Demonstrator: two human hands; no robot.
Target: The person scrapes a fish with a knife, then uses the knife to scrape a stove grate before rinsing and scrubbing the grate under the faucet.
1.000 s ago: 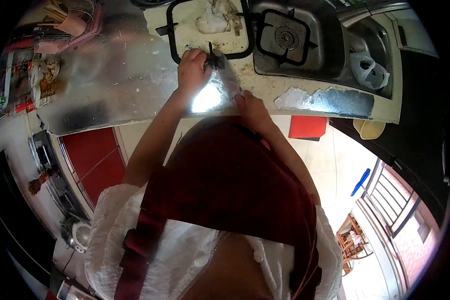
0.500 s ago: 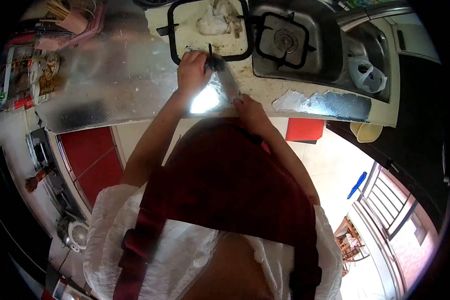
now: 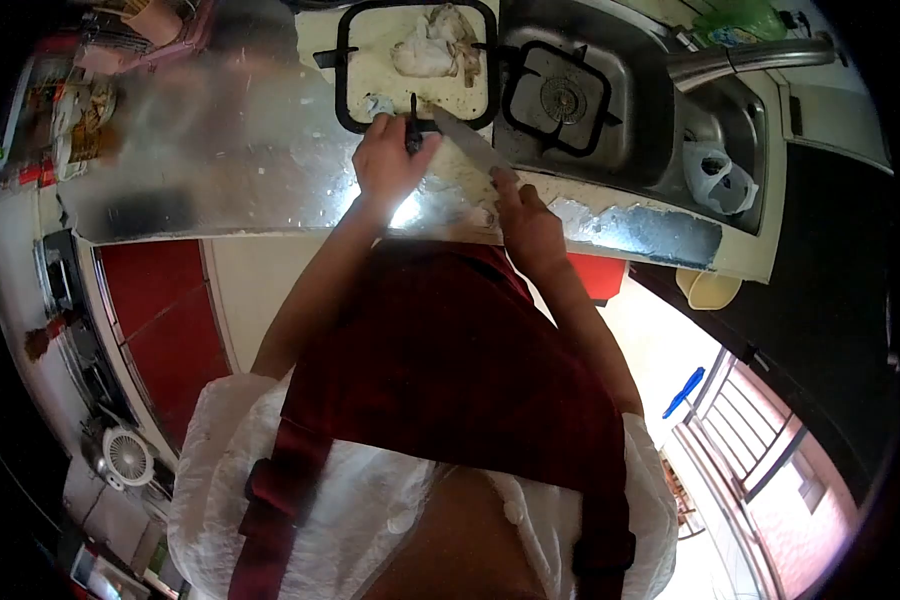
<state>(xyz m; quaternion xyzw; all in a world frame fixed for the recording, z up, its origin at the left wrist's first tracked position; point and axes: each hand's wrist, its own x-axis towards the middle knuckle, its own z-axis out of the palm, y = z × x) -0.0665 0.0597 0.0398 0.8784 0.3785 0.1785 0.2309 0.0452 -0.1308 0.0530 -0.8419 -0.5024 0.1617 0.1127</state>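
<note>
My right hand [image 3: 532,228] is wrapped around the handle of a knife [image 3: 473,143]. The blade points up and left, and its tip reaches the near side of a black square pan support [image 3: 493,75] on the worktop. At that same near edge, my left hand [image 3: 385,165] is closed on a dark prong of the pan support between thumb and fingers. Inside the frame lies a crumpled whitish cloth [image 3: 428,55], with a small pale scrap [image 3: 378,104] near my left fingers.
A second pan support [image 3: 606,95] sits in the steel sink [image 3: 650,60], under the faucet [image 3: 745,58]. A white plastic bag [image 3: 715,180] is in the smaller basin. The metal counter [image 3: 240,130] stretches left; its front edge is peeling on the right.
The knife has swung away to the right and its blade now shows clearly. My left hand has lowered slightly, and the dark prong in it stands more upright. The view has shifted slightly.
</note>
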